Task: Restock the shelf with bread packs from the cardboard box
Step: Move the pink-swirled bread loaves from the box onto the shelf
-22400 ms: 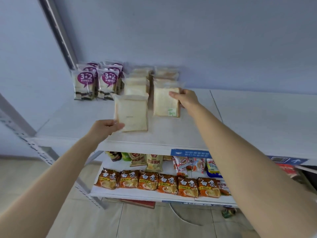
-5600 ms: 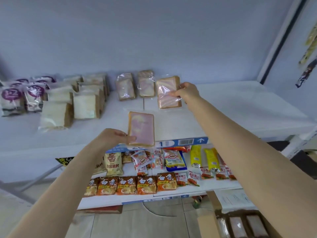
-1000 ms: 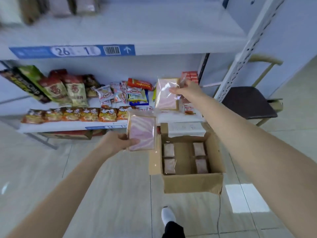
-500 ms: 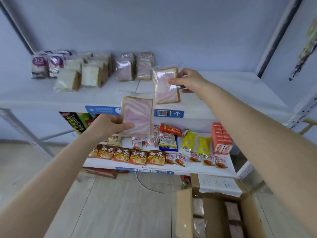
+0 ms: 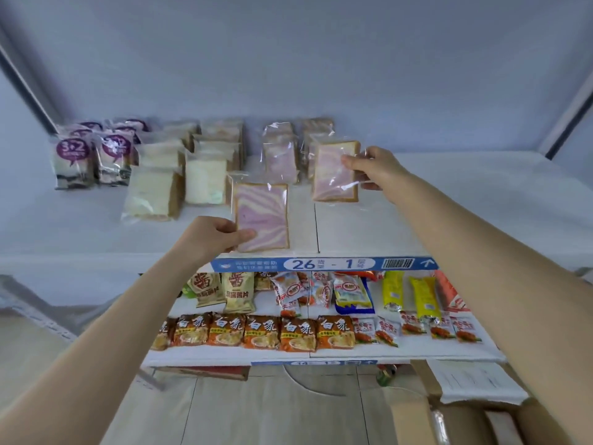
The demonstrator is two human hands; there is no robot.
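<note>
The person holds two bread packs, one in each hand, over the white top shelf. The left hand has its fingers curled round the lower left corner of the left swirl pack, thumb on its face; this pack of purple-and-cream marbled bread stands upright just above the shelf's front edge, and it cannot be told whether its base touches. The right hand pinches the right edge of the right swirl pack, upright further back, directly in front of the right one of two rows of shelved swirl packs. How many packs each row holds cannot be counted.

Left of these stand two rows of white bread packs, then "3+2" packs, two in front with more behind. A blue label reading 26 - 1 runs along the shelf edge.

On the lower shelf, five orange noodle packs sit side by side, a sixth partly hidden by the left arm, and two yellow packs stand to the right. The cardboard box shows at the bottom right, open.
</note>
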